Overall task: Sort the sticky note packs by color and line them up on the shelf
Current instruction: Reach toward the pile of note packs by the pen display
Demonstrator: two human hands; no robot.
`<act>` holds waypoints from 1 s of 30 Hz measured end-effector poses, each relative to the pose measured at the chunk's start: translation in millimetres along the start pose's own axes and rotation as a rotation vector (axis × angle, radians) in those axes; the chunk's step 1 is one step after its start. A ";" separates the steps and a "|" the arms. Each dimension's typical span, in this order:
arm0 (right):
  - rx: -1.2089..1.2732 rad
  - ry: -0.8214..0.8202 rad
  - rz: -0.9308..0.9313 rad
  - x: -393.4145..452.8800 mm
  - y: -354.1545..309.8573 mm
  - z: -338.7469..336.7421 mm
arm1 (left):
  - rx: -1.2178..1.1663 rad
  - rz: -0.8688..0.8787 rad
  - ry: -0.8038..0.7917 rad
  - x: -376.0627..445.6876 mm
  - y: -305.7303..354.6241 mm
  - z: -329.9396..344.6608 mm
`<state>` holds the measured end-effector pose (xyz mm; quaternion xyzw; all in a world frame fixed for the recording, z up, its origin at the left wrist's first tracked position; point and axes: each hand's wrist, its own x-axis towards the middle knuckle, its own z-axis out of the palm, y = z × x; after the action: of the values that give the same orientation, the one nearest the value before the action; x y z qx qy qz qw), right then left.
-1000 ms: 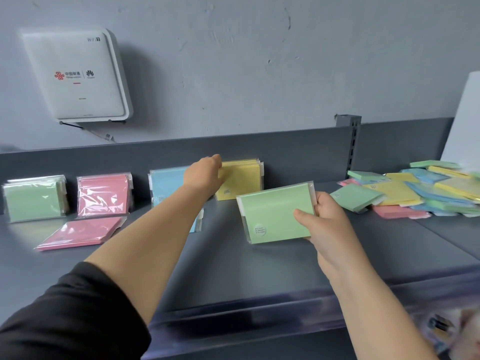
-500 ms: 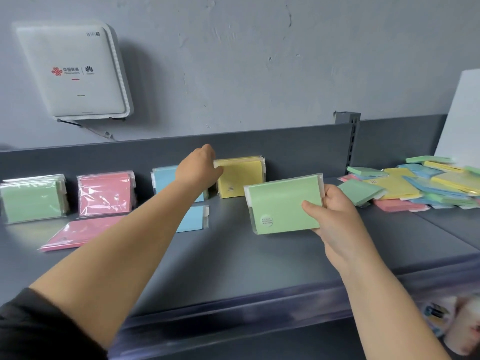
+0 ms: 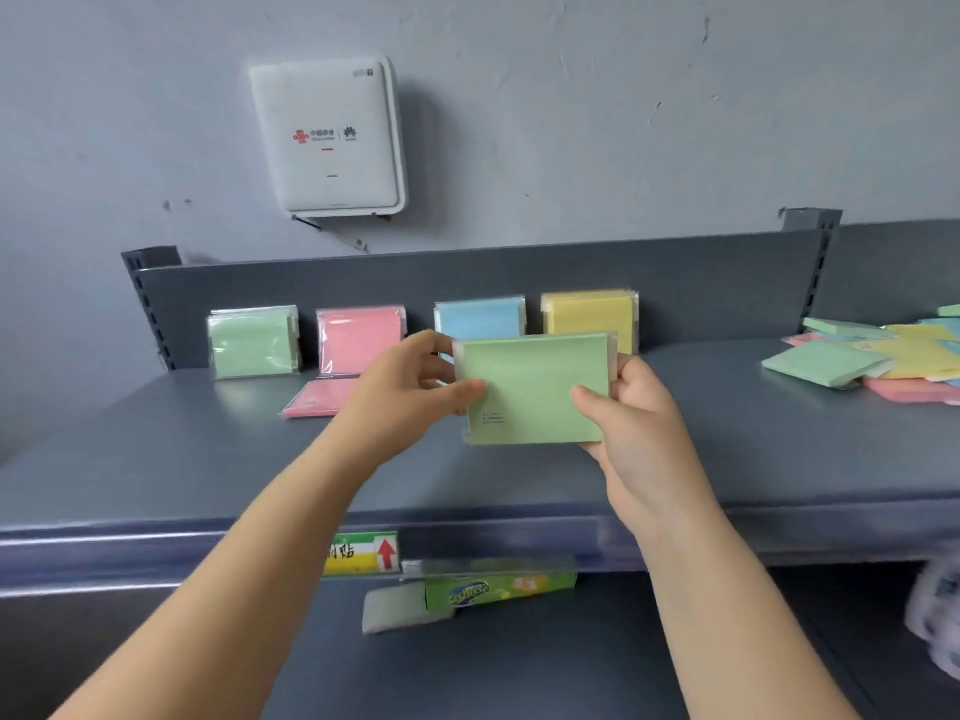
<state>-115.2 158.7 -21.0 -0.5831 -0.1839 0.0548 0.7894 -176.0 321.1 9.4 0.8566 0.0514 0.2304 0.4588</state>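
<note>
I see soft, even light, a little dim. Glare shines on the wrappers of the pink packs. The white box throws a soft shadow to its right. The shelf edge bends, and the lower right corner is blurred.

Left hand and right hand raised together; fingers pinching, forearms extended.
</note>
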 end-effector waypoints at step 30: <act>-1.148 -0.280 -0.138 54.3 54.5 223.6 | 0.301 -0.156 0.318 -11.9 -115.9 -191.8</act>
<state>-137.2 393.5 -3.5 -0.8907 -0.3239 -0.0282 0.3178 -256.9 530.3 2.1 0.8617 0.2231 0.3162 0.3283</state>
